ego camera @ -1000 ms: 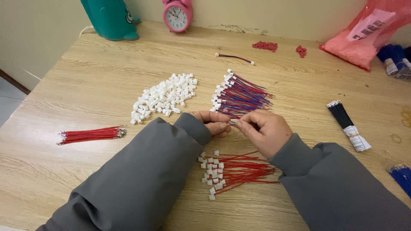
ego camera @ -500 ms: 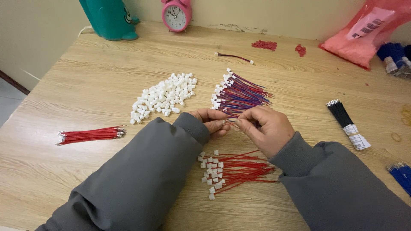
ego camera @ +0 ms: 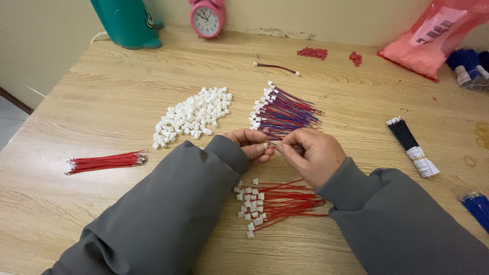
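My left hand pinches a small white connector at its fingertips. My right hand pinches a thin wire end and presses it against that connector; the two hands meet over the table's middle. Just behind them lies a fan of red-and-blue wires with white connectors. Below my hands lies a bundle of red wires with white connectors. A heap of loose white connectors sits to the left.
A bundle of bare red wires lies far left. A black wire bundle and blue wires lie right. At the back stand a pink clock, a teal object, a pink bag and red bits.
My hands stay together at the same spot; the right fingers have shifted slightly against the connector. The view has drifted a little.
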